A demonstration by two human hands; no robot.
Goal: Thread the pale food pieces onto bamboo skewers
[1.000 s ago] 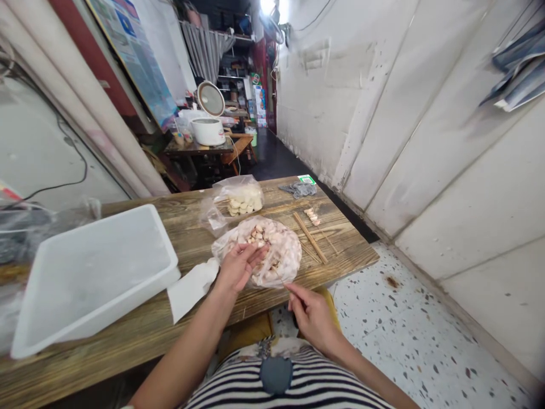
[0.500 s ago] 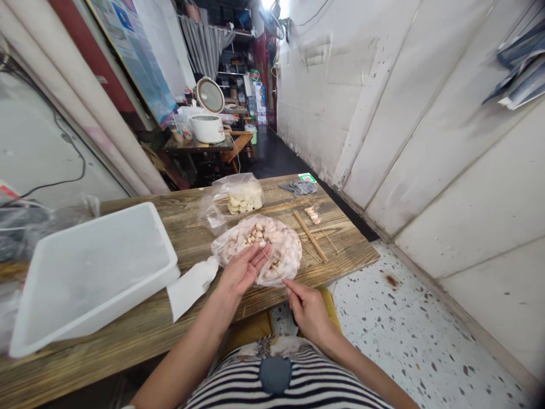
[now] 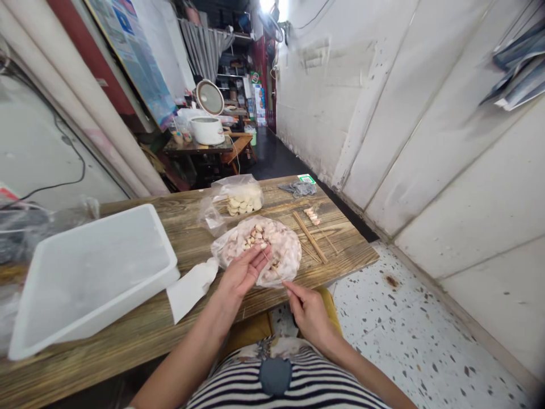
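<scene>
My left hand (image 3: 243,271) is over an opened plastic bag (image 3: 287,245) of garlic cloves (image 3: 256,232), palm partly up. Its thumb and fingers pinch one pale clove (image 3: 263,246). In my right hand (image 3: 307,309), close to the table's front edge, the thumb and forefinger grip the lower end of a thin wooden skewer (image 3: 276,271). The skewer slants up and left to the clove; whether its tip has gone in is too small to tell. A skewer threaded with several cloves (image 3: 312,216) lies to the right of the bag.
Bare skewers (image 3: 310,237) lie right of the bag. Behind it is a clear bag (image 3: 244,199) of skewered white pieces, with a crumpled grey bag (image 3: 298,187) farther right. A white plastic tub (image 3: 172,266) and a white paper (image 3: 191,291) occupy the table's left.
Both hands hold nearly the same pose over the bag, with the skewer still lined up with the clove. The slight shift in view comes from the head camera.
</scene>
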